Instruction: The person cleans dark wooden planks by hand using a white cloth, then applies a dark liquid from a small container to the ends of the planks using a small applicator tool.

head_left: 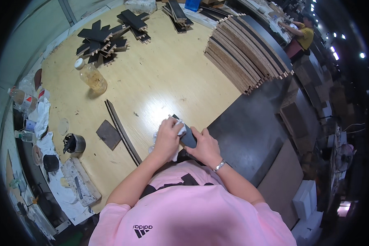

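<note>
My right hand [205, 146] grips a short black board [189, 138] close to my body at the table's front edge. My left hand [167, 137] is closed around a white cloth [180, 127] and presses it against the board's left side. Left of my hands, two long narrow dark strips [121, 131] lie side by side on the table. A dark square pad [108, 134] rests beside them, and a small tub of black paste [75, 144] stands further left.
A capped clear bottle [93, 78] stands on the wooden table [160, 74]. Piles of short black boards [96, 35] lie at the back. Curved-looking stacked panels [244, 51] sit at the back right, near a dark surface [250, 127]. Another person [304, 35] works far right.
</note>
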